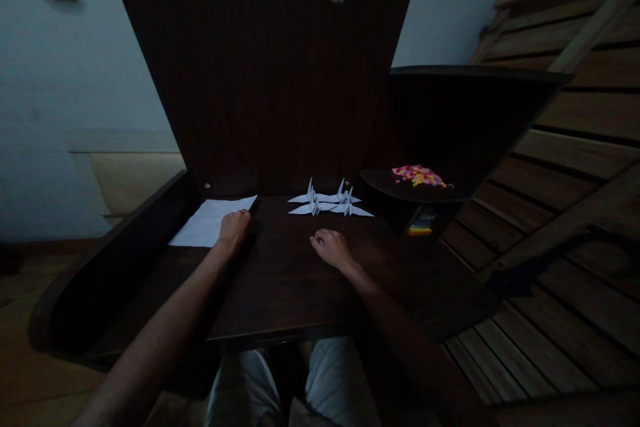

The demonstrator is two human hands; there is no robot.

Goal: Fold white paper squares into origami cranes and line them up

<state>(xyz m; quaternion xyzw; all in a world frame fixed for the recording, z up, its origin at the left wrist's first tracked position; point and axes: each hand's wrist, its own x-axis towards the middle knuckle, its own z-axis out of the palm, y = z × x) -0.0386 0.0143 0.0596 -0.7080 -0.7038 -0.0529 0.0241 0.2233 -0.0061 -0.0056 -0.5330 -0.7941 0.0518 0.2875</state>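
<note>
My left hand [235,227] is closed at the right edge of white paper [197,223], which lies on the left of the dark wooden desk. The paper's far right corner stands slightly raised; my fingertips are hidden behind the hand. Curled into a loose fist, my right hand [331,248] rests on the desk surface with nothing visible in it. Just beyond it stand several folded white paper cranes [315,207], grouped closely in two rows with pointed wings and upright necks.
A small rounded shelf [380,183] at the right bears a pile of pink, red and yellow small pieces [419,175]. Below it sits a box with a coloured edge [423,221]. A raised side panel [110,260] bounds the desk's left; wooden slats [575,207] stand at the right.
</note>
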